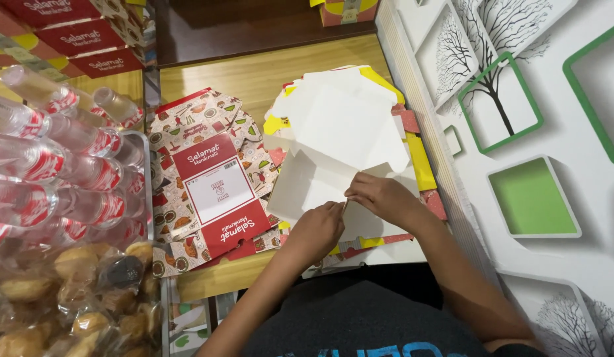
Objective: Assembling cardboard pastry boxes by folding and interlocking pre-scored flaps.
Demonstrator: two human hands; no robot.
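A flat white box blank (340, 142), inner side up, is being worked on the wooden table (254, 73), right at the near edge in front of the person. A flap of the blank is pinched where both hands meet: the left hand (317, 231) is curled shut on the card from below and to the left, and the right hand (386, 198) is closed over the same flap from above and to the right, fingertips pressed together on the edge.

The fold looks best made by keeping the pinch on the scored line, with the rest of the blank held flat under the heel of a hand, so that the crease runs straight and the card is not buckled. The thin flap could be torn if it is pulled rather than bent.

One blank is gripped; under it a stack of yellow and red-edged blanks is seen, too overlapped to be counted. Left of the grip, one printed blank (214, 185) is laid face up on more of its kind. Farther left, clear bottles (49, 158) with red labels are lying in rows, at least seven, and below them wrapped buns (69, 297) are piled, the number not countable. Three red boxes (75, 33) are stacked beyond the bottles. To the right of the grip stands a patterned wall (518, 132).
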